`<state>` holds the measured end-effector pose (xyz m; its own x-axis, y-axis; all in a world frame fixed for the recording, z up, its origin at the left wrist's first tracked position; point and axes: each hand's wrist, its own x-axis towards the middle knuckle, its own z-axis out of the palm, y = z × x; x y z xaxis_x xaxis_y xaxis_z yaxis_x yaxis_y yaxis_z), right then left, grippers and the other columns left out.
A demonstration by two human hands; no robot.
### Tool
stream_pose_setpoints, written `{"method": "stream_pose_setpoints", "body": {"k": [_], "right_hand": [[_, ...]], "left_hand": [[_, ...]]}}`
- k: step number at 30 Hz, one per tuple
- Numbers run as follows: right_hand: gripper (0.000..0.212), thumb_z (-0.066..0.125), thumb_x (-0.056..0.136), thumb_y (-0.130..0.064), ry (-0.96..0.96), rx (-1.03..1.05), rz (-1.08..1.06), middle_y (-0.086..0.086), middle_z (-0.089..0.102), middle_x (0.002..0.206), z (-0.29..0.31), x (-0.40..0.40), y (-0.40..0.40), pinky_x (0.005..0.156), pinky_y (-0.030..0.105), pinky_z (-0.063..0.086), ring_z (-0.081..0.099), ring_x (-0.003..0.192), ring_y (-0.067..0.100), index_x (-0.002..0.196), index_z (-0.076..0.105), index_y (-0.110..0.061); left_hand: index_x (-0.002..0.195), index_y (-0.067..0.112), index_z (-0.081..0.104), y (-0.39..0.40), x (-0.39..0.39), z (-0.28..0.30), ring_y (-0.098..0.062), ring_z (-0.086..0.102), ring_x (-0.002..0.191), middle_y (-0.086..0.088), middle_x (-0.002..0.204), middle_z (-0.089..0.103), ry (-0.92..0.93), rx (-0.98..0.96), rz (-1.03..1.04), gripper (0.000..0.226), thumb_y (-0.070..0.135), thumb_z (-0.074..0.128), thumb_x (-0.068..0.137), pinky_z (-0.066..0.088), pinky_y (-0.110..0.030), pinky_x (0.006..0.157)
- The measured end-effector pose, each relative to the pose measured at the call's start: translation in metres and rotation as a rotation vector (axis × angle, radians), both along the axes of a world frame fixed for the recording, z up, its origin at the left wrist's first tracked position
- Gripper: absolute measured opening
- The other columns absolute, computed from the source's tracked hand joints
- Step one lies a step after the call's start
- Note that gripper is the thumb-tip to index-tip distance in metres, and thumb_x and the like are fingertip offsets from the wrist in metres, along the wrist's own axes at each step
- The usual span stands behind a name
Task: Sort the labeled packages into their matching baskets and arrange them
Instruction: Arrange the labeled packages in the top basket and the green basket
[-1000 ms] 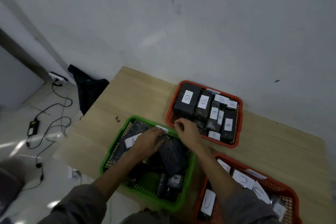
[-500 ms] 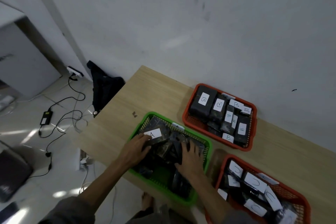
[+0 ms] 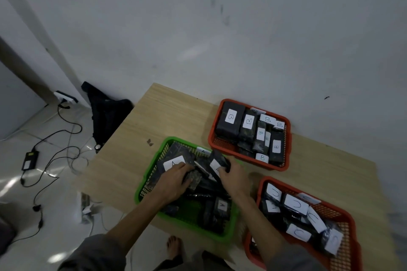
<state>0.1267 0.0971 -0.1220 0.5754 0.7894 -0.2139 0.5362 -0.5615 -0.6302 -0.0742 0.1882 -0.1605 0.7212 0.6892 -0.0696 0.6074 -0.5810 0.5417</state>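
Green basket (image 3: 152, 169), left hand (image 3: 176, 179) gripping a dark package (image 3: 193, 179), right hand (image 3: 233, 174) pinching an upright labelled package (image 3: 217, 164)

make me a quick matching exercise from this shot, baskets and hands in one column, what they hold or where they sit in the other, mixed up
Column 1
1. green basket
2. far red basket
3. near red basket
4. right hand

Column 2
a. holds packages labeled B
b. grips a black package at the far end of the green basket
c. holds packages labeled C
d. both hands reach into it, packages labeled A

Pairs: 1-d, 2-a, 3-c, 4-b
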Motion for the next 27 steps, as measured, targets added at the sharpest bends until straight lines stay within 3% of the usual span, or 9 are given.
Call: {"method": "stream_pose_setpoints", "body": {"k": [3,6,9,12,14,17,21,23,27], "right_hand": [[0.02,0.058,0.093,-0.023,0.254,0.101,-0.075,-0.007,0.069,0.091,0.002,0.0,0.001,0.061,0.021,0.045,0.063,0.079,0.01,0.112,0.067,-0.023],[0.017,0.061,0.093,-0.02,0.368,0.128,-0.143,-0.014,0.068,0.091,0.0,-0.003,0.004,0.064,0.013,0.043,0.063,0.083,0.003,0.107,0.071,-0.023],[0.019,0.062,0.093,-0.018,0.44,0.124,-0.143,-0.01,0.071,0.098,-0.004,-0.008,0.007,0.074,0.022,0.047,0.064,0.091,0.008,0.108,0.073,-0.021],[0.022,0.063,0.093,-0.02,0.453,0.099,-0.091,-0.007,0.073,0.105,-0.007,-0.011,0.01,0.087,0.028,0.051,0.065,0.099,0.01,0.112,0.074,-0.019],[0.025,0.062,0.094,-0.02,0.462,0.083,-0.049,-0.007,0.071,0.112,-0.008,-0.013,0.013,0.094,0.03,0.05,0.064,0.104,0.01,0.117,0.072,-0.018],[0.022,0.059,0.096,-0.024,0.486,0.061,-0.053,-0.01,0.068,0.108,-0.011,-0.013,0.017,0.088,0.026,0.048,0.061,0.102,0.007,0.114,0.071,-0.025],[0.024,0.05,0.102,-0.033,0.463,0.084,-0.248,0.0,0.073,0.097,-0.014,-0.008,0.015,0.09,0.046,0.055,0.067,0.095,0.018,0.096,0.07,-0.021],[0.028,0.047,0.104,-0.039,0.448,0.077,-0.257,0.002,0.071,0.097,-0.017,-0.004,0.012,0.092,0.047,0.054,0.067,0.094,0.02,0.094,0.067,-0.022],[0.028,0.056,0.095,-0.055,0.786,0.048,-0.227,-0.002,0.073,0.103,-0.014,-0.005,0.01,0.079,0.033,0.06,0.071,0.096,0.018,0.102,0.066,-0.03]], "left_hand": [[0.132,0.028,0.045,0.001,0.001,-0.001,-0.018,0.058,0.108,0.004,0.122,0.058,-0.043,-0.028,0.019,0.039,0.034,0.054,0.095,0.054,-0.037,0.076],[0.14,0.024,0.042,0.003,0.001,0.001,-0.019,0.06,0.107,0.002,0.123,0.061,-0.098,-0.066,0.075,0.049,0.034,0.057,0.095,0.053,-0.034,0.076],[0.141,0.021,0.045,0.007,0.002,0.005,-0.015,0.062,0.102,0.001,0.123,0.063,-0.154,-0.154,0.126,0.048,0.035,0.057,0.096,0.052,-0.028,0.079],[0.136,0.018,0.053,0.011,0.004,0.008,-0.013,0.063,0.103,0.0,0.119,0.063,-0.263,-0.368,0.22,0.043,0.033,0.059,0.096,0.048,-0.02,0.081],[0.132,0.013,0.056,0.015,0.007,0.009,-0.017,0.063,0.108,-0.003,0.119,0.063,-0.319,-0.546,0.285,0.039,0.027,0.061,0.096,0.052,-0.026,0.084],[0.122,0.0,0.06,0.02,0.009,0.01,-0.024,0.062,0.11,-0.012,0.123,0.063,-0.414,-0.755,0.415,0.03,0.013,0.062,0.094,0.058,-0.034,0.08],[0.117,-0.001,0.059,0.032,-0.002,0.012,-0.025,0.065,0.097,-0.017,0.115,0.065,-0.492,-0.755,0.546,0.025,0.009,0.06,0.095,0.057,-0.021,0.067],[0.116,-0.002,0.059,0.042,-0.01,0.014,-0.025,0.067,0.09,-0.018,0.11,0.067,-0.541,-0.73,0.636,0.023,0.01,0.059,0.096,0.057,-0.022,0.066],[0.113,0.001,0.06,0.049,-0.004,0.02,-0.019,0.07,0.084,-0.011,0.1,0.069,-0.608,-0.798,0.668,0.019,0.01,0.059,0.096,0.058,-0.021,0.064]]}}
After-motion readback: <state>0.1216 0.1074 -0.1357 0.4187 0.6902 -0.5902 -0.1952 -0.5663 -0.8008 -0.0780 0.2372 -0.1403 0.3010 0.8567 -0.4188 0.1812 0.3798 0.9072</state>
